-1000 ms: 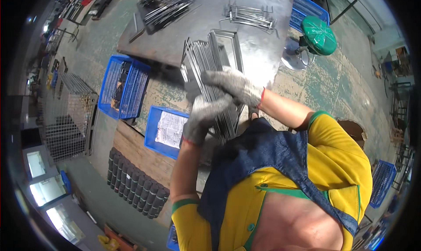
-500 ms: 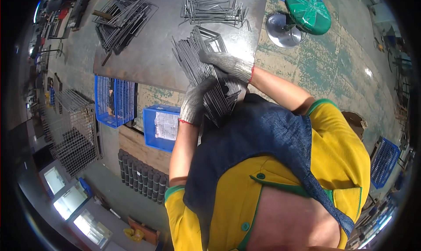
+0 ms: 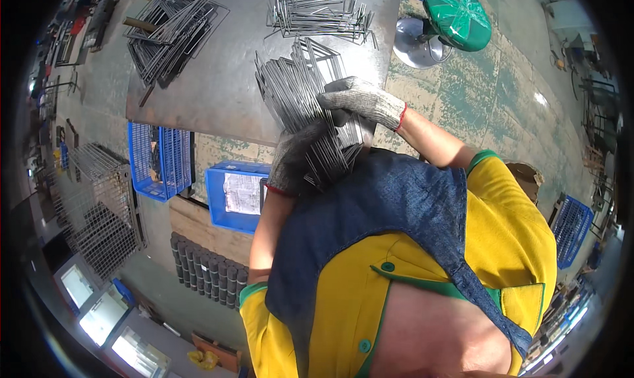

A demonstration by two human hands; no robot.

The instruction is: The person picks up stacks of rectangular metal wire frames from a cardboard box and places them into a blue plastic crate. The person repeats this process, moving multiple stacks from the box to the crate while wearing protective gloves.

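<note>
A thick bundle of bent metal wire frames leans over the near edge of the metal table, its lower end close to my apron. My left hand, in a grey knit glove with a dark palm, grips the bundle's lower left side. From the right, my right hand, gloved the same way, has its fingers curled on the wires around the middle. Part of both hands' fingers is hidden behind the wires. Another heap of wire frames lies farther back on the table.
At the table's left lies a tangled pile of wire frames. Below the edge are blue plastic crates and a blue bin with a paper inside. A green-topped stool stands to the right. Dark rolls line the floor at lower left.
My right hand has drawn back to the right along the bundle, its fingers now more curled. My left hand has shifted slightly lower, and the wires are spread a little differently.
</note>
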